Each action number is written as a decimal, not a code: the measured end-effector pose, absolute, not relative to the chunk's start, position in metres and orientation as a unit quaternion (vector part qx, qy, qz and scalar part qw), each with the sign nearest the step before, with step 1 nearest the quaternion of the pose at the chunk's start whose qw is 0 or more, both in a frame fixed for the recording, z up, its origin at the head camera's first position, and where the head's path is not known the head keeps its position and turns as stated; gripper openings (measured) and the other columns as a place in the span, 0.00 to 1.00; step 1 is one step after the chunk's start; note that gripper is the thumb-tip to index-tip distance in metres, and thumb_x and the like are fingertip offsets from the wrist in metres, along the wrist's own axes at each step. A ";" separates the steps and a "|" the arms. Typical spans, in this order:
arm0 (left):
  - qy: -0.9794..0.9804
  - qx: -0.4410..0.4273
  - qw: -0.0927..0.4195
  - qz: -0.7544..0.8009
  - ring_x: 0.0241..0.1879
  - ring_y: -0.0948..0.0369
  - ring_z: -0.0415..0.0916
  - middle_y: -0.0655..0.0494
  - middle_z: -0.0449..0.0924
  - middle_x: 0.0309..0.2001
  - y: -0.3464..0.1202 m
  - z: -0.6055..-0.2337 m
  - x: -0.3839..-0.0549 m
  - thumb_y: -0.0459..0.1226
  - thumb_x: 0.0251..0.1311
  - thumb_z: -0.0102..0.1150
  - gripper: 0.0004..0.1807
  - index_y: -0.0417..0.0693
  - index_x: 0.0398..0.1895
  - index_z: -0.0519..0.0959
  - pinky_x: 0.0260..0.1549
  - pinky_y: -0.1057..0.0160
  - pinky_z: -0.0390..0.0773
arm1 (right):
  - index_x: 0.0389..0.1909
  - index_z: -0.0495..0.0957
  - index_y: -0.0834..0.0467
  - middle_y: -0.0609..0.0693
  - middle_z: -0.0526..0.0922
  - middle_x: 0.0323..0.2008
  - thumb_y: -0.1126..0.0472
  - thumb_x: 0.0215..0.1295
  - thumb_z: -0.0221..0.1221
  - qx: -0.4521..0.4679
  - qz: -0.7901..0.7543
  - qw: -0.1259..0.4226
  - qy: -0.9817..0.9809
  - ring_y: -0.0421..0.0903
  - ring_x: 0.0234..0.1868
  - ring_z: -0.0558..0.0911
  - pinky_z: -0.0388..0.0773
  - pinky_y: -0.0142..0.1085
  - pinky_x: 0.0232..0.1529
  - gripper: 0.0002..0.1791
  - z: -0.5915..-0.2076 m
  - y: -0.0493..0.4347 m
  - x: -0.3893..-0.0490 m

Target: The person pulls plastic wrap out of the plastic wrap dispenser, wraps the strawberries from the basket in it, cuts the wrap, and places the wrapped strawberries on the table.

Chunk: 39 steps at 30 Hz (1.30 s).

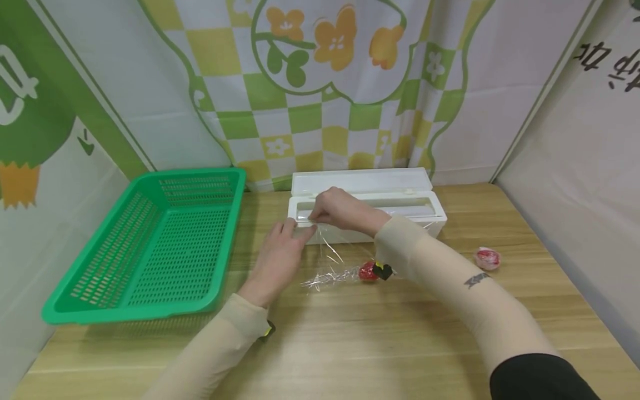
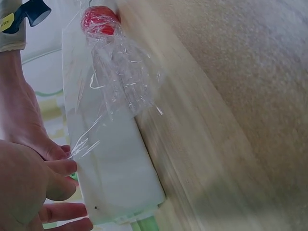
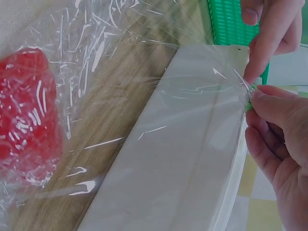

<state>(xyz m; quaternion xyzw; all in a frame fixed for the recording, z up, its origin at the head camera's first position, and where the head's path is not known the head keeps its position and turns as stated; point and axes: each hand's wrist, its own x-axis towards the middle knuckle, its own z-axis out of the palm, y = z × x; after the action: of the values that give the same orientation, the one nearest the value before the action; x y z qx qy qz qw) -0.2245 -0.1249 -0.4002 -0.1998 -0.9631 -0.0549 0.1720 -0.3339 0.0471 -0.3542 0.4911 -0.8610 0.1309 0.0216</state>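
A white cling film box (image 1: pixel 370 203) stands with its lid raised at the back, the film roll showing inside. Clear film (image 1: pixel 332 250) hangs from its front edge and wraps a red rounded item (image 1: pixel 368 271) on the table. My right hand (image 1: pixel 345 211) pinches a small green slide cutter (image 3: pixel 249 102) between thumb and finger at the box's left end. Beside it, my left hand (image 1: pixel 280 253) reaches to the box's front left corner, fingers extended and touching the edge. In the right wrist view the red item (image 3: pixel 29 118) is covered by wrinkled film.
At the left stands a green plastic basket (image 1: pixel 175 250) with slotted walls. A second red item wrapped in film (image 1: pixel 487 258) lies on the wooden table (image 1: pixel 350 350) at the right. Behind the box hangs a checked, flower-print curtain (image 1: pixel 330 122).
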 end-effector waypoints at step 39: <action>-0.966 -0.217 0.142 -0.016 0.45 0.46 0.71 0.41 0.73 0.49 -0.120 -0.389 -0.226 0.21 0.57 0.53 0.36 0.61 0.67 0.73 0.48 0.47 0.79 | 0.39 0.89 0.54 0.50 0.90 0.36 0.65 0.61 0.66 0.471 0.142 0.013 -0.871 0.45 0.39 0.87 0.83 0.35 0.51 0.07 -0.353 0.049 -0.334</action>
<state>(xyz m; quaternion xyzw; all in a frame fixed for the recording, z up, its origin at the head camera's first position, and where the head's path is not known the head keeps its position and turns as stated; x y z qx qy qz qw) -0.2260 -0.1205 -0.3886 -0.2172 -0.9656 -0.0161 0.1417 -0.3337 0.0485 -0.3533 0.4706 -0.8708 0.1417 0.0132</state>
